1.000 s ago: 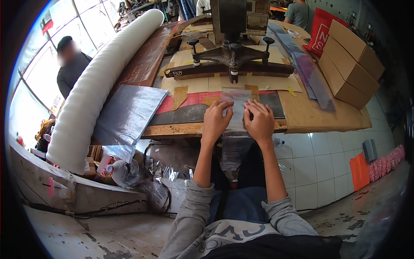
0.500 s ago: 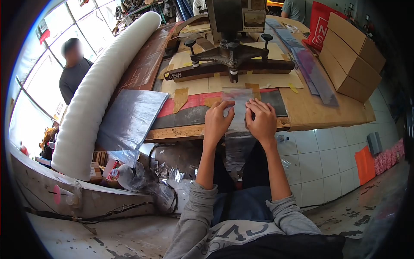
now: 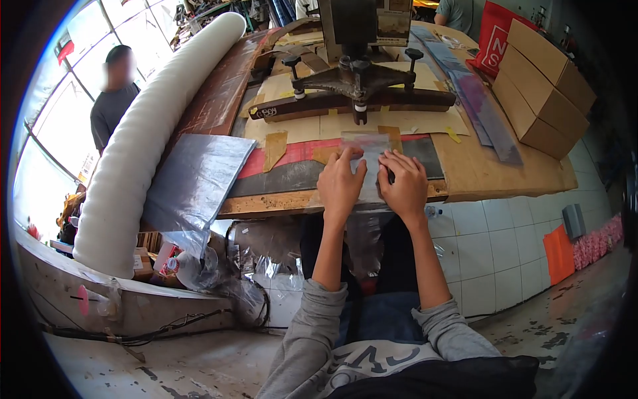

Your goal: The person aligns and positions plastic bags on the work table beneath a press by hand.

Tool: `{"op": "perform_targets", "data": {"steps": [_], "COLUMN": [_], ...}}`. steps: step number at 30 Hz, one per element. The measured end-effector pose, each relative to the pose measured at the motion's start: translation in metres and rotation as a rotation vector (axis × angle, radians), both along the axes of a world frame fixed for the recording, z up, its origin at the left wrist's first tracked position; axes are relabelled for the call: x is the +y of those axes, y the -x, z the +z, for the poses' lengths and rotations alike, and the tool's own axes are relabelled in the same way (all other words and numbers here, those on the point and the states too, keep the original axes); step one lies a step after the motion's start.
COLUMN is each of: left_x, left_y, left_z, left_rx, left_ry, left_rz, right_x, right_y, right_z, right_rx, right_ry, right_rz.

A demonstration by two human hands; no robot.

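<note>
A clear plastic sheet [image 3: 369, 189] lies over the front edge of the table and hangs down toward my lap. On its left side rests my left hand [image 3: 341, 181], fingers curved and thumb apart from them. My right hand [image 3: 404, 183] is on the sheet's right side, its fingers bent; whether they pinch the plastic is hidden. Just beyond the hands, the black press bar [image 3: 399, 101] hangs under its metal bracket. A stack of bluish plastic sheets [image 3: 199, 179] lies to the left.
A long white foam roll [image 3: 146, 146] runs along the table's left side. Cardboard boxes [image 3: 541, 100] and a red bag [image 3: 490, 43] stand at the right. A person [image 3: 113, 100] is beyond the roll, and another person [image 3: 455, 16] is at the back.
My left hand has shifted slightly right, its thumb and fingers a little differently placed. The sheet's hanging end has moved. The person at the left has turned and straightened up.
</note>
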State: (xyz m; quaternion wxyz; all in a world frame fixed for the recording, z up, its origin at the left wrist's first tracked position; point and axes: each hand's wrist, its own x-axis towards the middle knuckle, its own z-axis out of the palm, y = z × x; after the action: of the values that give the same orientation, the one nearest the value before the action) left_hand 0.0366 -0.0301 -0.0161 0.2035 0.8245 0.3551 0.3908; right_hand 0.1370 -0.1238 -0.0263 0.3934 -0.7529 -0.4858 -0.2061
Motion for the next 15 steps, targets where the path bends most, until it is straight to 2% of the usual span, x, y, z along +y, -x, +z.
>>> {"op": "perform_targets", "data": {"steps": [1, 4, 5, 8, 12, 15], "left_x": [0.000, 0.000, -0.001, -0.002, -0.001, 0.002], "left_y": [0.000, 0.001, 0.002, 0.002, 0.002, 0.002], "left_z": [-0.001, 0.000, 0.002, 0.004, 0.000, -0.003], "left_rx": [-0.004, -0.012, -0.011, -0.002, 0.002, -0.046], "left_ry": [-0.003, -0.006, 0.006, 0.015, 0.008, -0.032], "left_rz": [-0.003, -0.011, -0.011, -0.008, -0.016, -0.035], "right_x": [0.000, -0.001, 0.000, 0.018, 0.021, 0.020], "right_y": [-0.001, -0.023, -0.030, -0.071, -0.075, -0.071], "right_z": [0.003, 0.018, 0.025, 0.009, 0.000, 0.002], "right_rx": [0.001, 0.387, 0.377, 0.045, -0.106, -0.083], "right_ry": [0.002, 0.059, 0.046, -0.037, 0.308, 0.375], "right_rz": [0.004, 0.163, 0.154, 0.045, -0.127, -0.177]}}
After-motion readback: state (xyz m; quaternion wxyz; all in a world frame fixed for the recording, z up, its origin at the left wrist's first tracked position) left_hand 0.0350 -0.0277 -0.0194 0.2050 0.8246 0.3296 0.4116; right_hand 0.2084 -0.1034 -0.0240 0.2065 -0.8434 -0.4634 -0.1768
